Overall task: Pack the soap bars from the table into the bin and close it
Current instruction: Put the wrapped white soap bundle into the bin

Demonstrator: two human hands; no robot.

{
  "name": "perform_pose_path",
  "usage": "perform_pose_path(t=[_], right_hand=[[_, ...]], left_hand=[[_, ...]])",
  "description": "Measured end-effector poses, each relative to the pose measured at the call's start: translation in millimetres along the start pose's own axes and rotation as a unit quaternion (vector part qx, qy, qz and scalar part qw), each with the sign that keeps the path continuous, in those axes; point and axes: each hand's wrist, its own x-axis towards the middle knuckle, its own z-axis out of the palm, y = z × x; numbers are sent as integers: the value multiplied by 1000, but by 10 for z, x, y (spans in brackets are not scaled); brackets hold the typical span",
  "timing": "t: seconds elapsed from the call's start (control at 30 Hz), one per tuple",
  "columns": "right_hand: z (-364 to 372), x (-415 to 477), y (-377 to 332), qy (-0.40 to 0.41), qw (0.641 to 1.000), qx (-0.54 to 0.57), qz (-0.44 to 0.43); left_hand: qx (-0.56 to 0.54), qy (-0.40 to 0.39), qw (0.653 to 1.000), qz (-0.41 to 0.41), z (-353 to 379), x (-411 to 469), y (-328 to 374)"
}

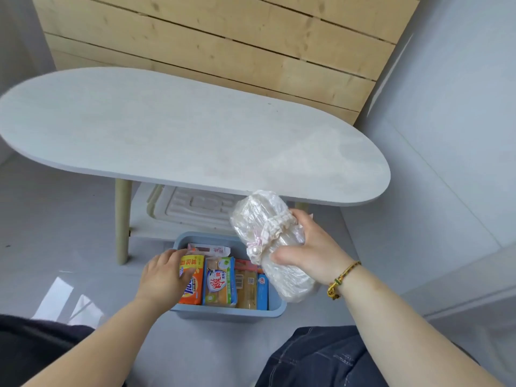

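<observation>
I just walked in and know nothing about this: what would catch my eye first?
The right hand grips a shiny wrapped bundle with a frilly ribbon above the blue bin on the floor. The left hand holds an orange soap pack standing in that bin among other bars.

Pale oval counter (195, 135) on light wooden legs (122, 219), with a white lower shelf (145, 233) beneath. Behind the counter, a plank wall (223, 37) of knotty pale pine. Right of the counter, a plain grey-white wall (460, 107). Under and around the counter, smooth grey floor (55, 213), glossy, with bright patches of light (64, 297) reflected on the near left side.
</observation>
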Motion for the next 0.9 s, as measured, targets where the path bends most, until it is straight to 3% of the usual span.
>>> perform_pose_path(t=[0.23, 0.43, 0.63, 0.9], right_hand=[[456, 553, 612, 22, 993, -19, 116], [754, 942, 991, 53, 976, -98, 186], [1091, 1134, 1153, 83, 964, -149, 204], [1448, 1164, 1409, 76, 948, -199, 237]], left_hand=[[18, -82, 996, -22, 222, 173, -162], [110, -168, 980, -13, 481, 175, -305], [194, -192, 962, 11, 633, 144, -434], [180, -206, 962, 12, 618, 158, -428]])
